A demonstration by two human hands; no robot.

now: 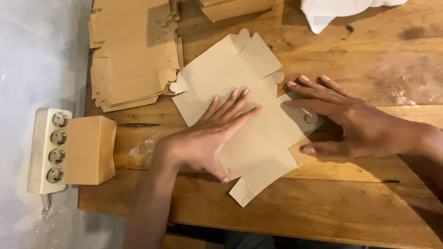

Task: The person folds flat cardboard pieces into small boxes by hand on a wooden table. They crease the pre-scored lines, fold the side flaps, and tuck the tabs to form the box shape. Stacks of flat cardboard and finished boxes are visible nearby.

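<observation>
A flat, unfolded brown cardboard box blank [244, 115] is laid diagonally at the centre of the frame on a wooden worktop [350, 203], running from upper centre down to lower centre. The left hand [207, 138] is pressed flat on the middle of the blank, palm down, fingers apart and extended toward the upper right; nothing is clamped. The right hand [350, 122] is laid flat at the right edge of the blank, fingers spread and pointing left, fingertips resting on the cardboard, thumb held low beside the lower flap; nothing is gripped by it either. A small round tab [310, 118] of the blank is seen just beside the right hand's fingers. A narrow flap of the blank is seen sticking out toward the lower centre, below the left thumb. A stack of similar flat blanks [131, 50] is piled at the upper left of the frame, just beside the centre blank's upper-left corner. A folded-up brown cardboard box [90, 150] is placed at the left edge of the worktop, touching a white four-socket power strip [48, 150] at far left. Another cardboard piece [235, 8] is cut off at the top edge, and a white crumpled sheet [332, 10] is seen at upper right. A grey surface is visible at far left, off the worktop.
</observation>
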